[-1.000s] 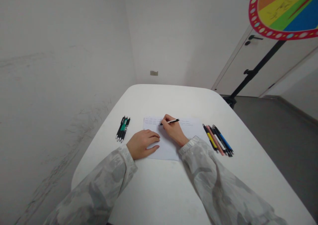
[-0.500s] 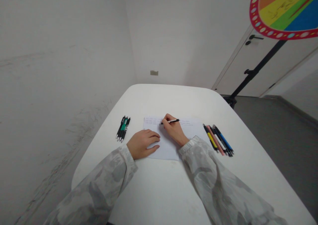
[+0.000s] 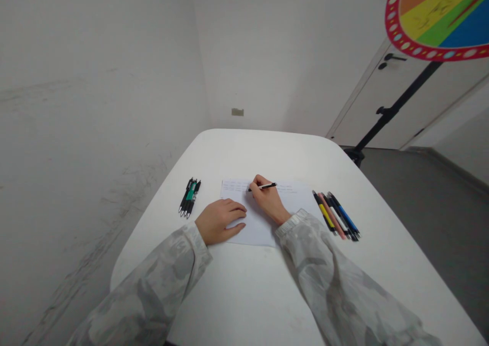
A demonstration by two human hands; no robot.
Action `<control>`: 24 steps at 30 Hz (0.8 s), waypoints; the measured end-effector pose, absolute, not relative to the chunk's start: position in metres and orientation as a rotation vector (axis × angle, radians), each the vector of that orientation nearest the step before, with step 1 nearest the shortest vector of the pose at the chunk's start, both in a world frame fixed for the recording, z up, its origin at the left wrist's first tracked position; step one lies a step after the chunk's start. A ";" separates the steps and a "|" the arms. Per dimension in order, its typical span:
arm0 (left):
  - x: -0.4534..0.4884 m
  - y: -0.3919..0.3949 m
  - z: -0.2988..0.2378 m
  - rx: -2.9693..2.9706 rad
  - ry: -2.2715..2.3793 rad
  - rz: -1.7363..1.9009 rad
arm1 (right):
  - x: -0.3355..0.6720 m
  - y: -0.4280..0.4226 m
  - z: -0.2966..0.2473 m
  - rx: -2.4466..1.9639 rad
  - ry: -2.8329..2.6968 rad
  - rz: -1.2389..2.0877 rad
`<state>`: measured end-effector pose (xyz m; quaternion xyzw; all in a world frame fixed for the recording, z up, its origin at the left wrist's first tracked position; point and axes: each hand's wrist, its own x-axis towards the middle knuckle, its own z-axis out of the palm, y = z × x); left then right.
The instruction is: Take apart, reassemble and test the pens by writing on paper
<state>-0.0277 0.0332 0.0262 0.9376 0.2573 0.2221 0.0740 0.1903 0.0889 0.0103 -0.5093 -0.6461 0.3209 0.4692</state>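
A white sheet of paper lies on the table, with lines of small writing across its upper part, too small to read. My right hand rests on the sheet, its fingers closed around a black and white pen. The pen's tip is at the writing, and its back end points right. My left hand lies flat over the sheet's left edge, fingers stretched out and holding nothing.
Several black and green pens lie in a group on the left of the white table. To the right is another group of pens in yellow, pink, white and blue. A colourful wheel on a black stand stands beyond, before a door.
Almost nothing differs. The view has shifted very slightly, and both hands keep their places on the paper.
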 end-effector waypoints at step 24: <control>-0.028 0.034 0.026 2.812 0.766 0.672 | 0.192 0.082 0.019 -1.219 -1.375 0.933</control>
